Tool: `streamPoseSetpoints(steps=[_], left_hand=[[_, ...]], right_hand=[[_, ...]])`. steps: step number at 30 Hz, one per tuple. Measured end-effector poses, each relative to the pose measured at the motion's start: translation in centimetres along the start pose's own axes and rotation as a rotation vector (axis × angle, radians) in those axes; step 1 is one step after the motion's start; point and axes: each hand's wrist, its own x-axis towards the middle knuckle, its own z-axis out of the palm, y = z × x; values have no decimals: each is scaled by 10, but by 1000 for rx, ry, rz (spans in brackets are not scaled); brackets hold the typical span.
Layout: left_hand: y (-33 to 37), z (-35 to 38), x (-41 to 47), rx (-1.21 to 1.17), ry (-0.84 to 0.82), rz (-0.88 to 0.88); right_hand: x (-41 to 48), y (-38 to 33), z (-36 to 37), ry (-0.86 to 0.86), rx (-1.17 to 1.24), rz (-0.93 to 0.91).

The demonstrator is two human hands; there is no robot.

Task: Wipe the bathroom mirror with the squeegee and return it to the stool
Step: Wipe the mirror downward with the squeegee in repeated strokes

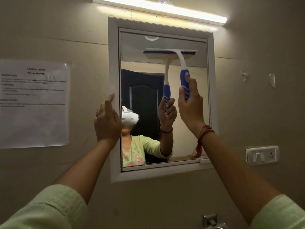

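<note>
Probably squeegee (182,63) light, stiff plastic, soft blade; right hand (190,103) grip clamped round blue ribbed handle, best hold; left hand (107,123) fingers loose against mirror frame (113,63)

Wall (247,104) with mirror (198,76), paper (34,103), switch plate (262,155)

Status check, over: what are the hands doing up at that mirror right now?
Right grip holds squeegee by its handle. Left grip rests fingers on mirror frame. Blade against upper glass. Nothing seen in the blade's way.
</note>
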Motion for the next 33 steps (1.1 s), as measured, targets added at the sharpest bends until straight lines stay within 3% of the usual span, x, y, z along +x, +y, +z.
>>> streamPoseSetpoints(steps=[8,15,23,29,33], left_hand=[[0,2,0,-7,10,-2],[0,2,0,-15,8,-17],[2,2,-1,-7,19,-9],[0,2,0,-3,-1,-26],[-1,1,0,-11,-16,-28]], right_hand=[[-62,19,-14,-87,-28,-33],[-34,15,-7,-54,-59,-13],[-93,25,-19,-96,-14,-1],[-61,10,-11,-35,-10,29],[-87,15,-18,-65,4,34]])
